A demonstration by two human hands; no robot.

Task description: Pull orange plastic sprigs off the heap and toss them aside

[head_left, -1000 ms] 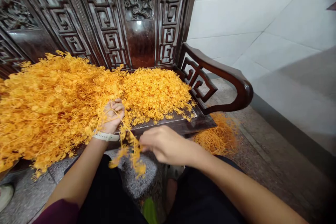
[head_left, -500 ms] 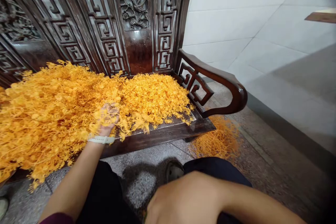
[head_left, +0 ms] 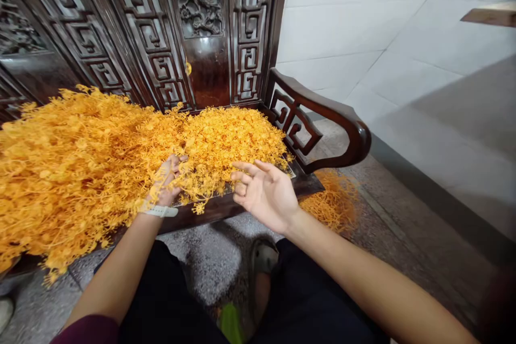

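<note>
A big heap of yellow artificial flower sprigs [head_left: 88, 172] covers the seat of a dark carved wooden bench [head_left: 226, 204]. My left hand [head_left: 167, 177], with a pale band at its wrist, is closed on a yellow sprig at the front of the heap; some of its fingers are hidden among the stems. To its right, my right hand [head_left: 266, 193] is raised over the bench's front edge, palm turned inward. Its fingers are apart, partly bent and hold nothing. Close by lies a flatter, denser pile of yellow sprig heads [head_left: 237, 134].
The bench's curved armrest [head_left: 358, 140] stands at the right. Orange-yellow stems [head_left: 332, 204] lie on the floor below it. A small yellow bit [head_left: 188, 68] shows against the backrest. Something green [head_left: 230, 322] is between my legs, near a shoe [head_left: 264, 258].
My right hand has come up from my lap to the bench front, its fingers now apart. My left hand stays at the heap. A small yellow bit now shows against the backrest.
</note>
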